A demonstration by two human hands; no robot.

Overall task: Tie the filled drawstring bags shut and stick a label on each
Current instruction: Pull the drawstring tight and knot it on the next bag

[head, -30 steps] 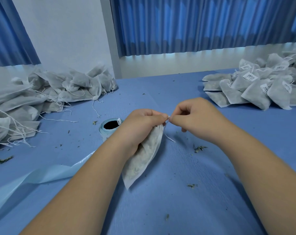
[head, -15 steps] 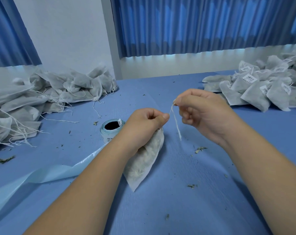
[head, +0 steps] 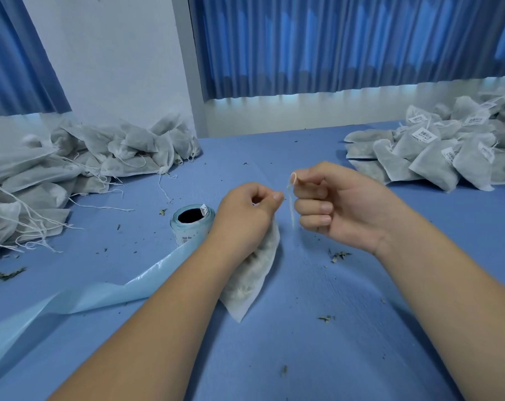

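Note:
A white filled drawstring bag [head: 251,282] hangs down to the blue table from my left hand [head: 245,218], which grips its gathered neck. Its white drawstring [head: 291,206] rises to my right hand [head: 340,204], which pinches a small loop of it between thumb and forefinger; the loose end dangles between the hands. A roll of pale blue labels [head: 192,227] stands just left of my left hand. Its backing strip [head: 72,299] trails toward the front left.
A heap of untied bags with loose strings [head: 80,163] lies at the left. A pile of tied, labelled bags [head: 436,151] sits at the back right. Dried herb crumbs [head: 339,256] dot the blue table [head: 317,342]. Blue curtains hang behind.
My right hand has pulled the drawstring up and away from the bag's neck and turned palm-up with a loop on its fingertip. My left hand keeps its grip on the neck.

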